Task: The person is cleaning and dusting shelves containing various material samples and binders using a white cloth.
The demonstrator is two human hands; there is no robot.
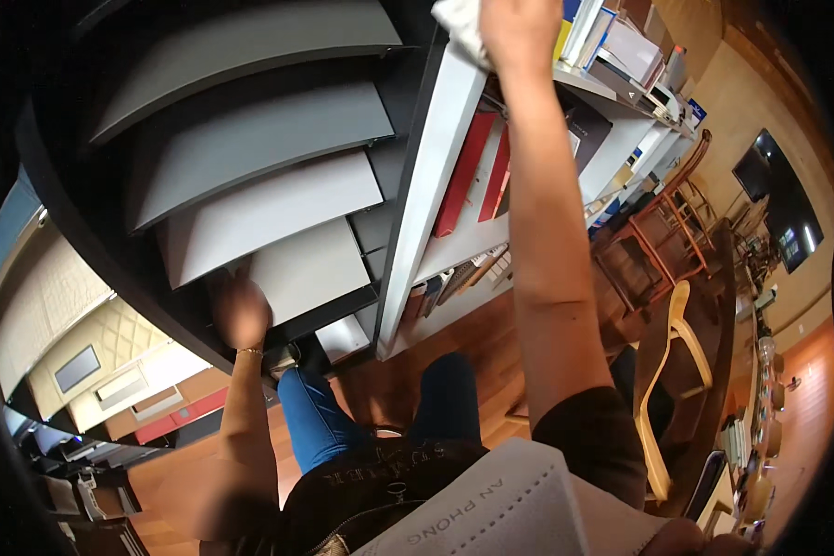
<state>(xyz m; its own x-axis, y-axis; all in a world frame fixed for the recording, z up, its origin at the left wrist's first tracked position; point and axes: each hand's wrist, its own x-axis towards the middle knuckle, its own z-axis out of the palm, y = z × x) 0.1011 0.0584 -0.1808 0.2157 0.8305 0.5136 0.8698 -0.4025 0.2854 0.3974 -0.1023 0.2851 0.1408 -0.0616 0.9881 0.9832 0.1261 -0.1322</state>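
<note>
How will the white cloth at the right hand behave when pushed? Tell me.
The white cloth is probably floppy: it bunches into soft folds beside the right hand. It looks likely to be light, being a small wad. Its uneven, crumpled outline suggests it would bunch up rather than roll.

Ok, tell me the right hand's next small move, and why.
I'd probably slide the white cloth down the white upright: the right hand has it at the upper end in view, and the upright's front edge runs on uncovered below.
</note>
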